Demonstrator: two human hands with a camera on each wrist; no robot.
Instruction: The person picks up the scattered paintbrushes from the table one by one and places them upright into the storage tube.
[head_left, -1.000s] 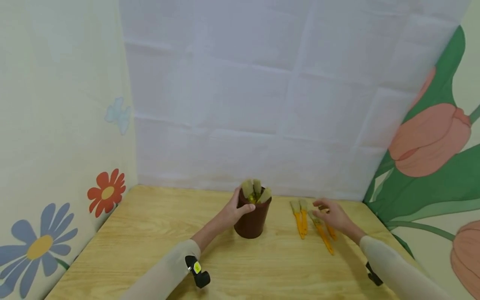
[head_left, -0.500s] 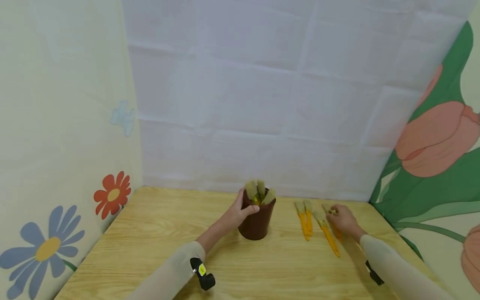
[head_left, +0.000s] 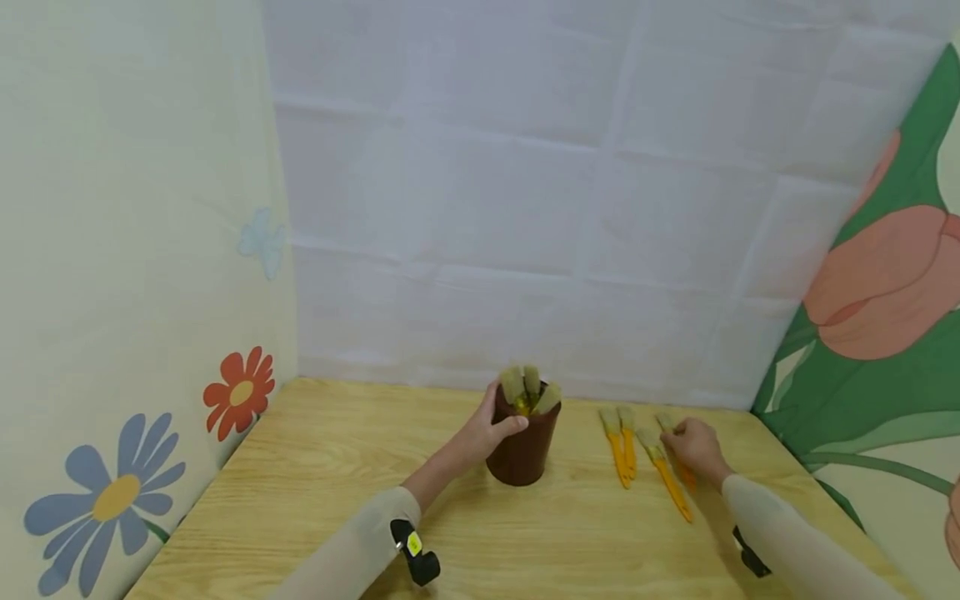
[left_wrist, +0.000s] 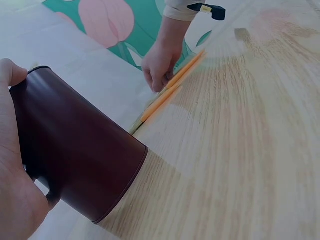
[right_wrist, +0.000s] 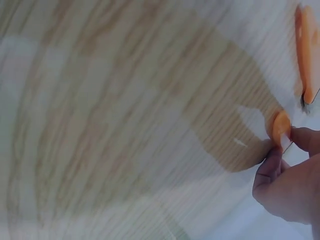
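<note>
A dark brown cup (head_left: 525, 454) stands on the wooden table (head_left: 315, 467) with several paintbrushes (head_left: 529, 388) in it, bristles up. My left hand (head_left: 497, 426) grips the cup's left side, thumb at the rim; the left wrist view shows the cup (left_wrist: 85, 160) against my left hand (left_wrist: 12, 190). To the right lie several orange-handled paintbrushes (head_left: 624, 446). My right hand (head_left: 678, 433) is down on the rightmost one and pinches its orange handle (right_wrist: 281, 127) between thumb and finger. My right hand (left_wrist: 160, 65) also shows over the brushes (left_wrist: 170, 92).
White sheeting forms the back wall (head_left: 570, 233). Flower-patterned walls close in the left (head_left: 120, 333) and right (head_left: 877, 300) sides of the table. Another orange brush (right_wrist: 307, 55) lies close beside the pinched one. Bare wood lies in front of the cup.
My right hand has dropped from hovering over the brushes onto the rightmost one and closed its fingers on it. My left hand still holds the cup.
</note>
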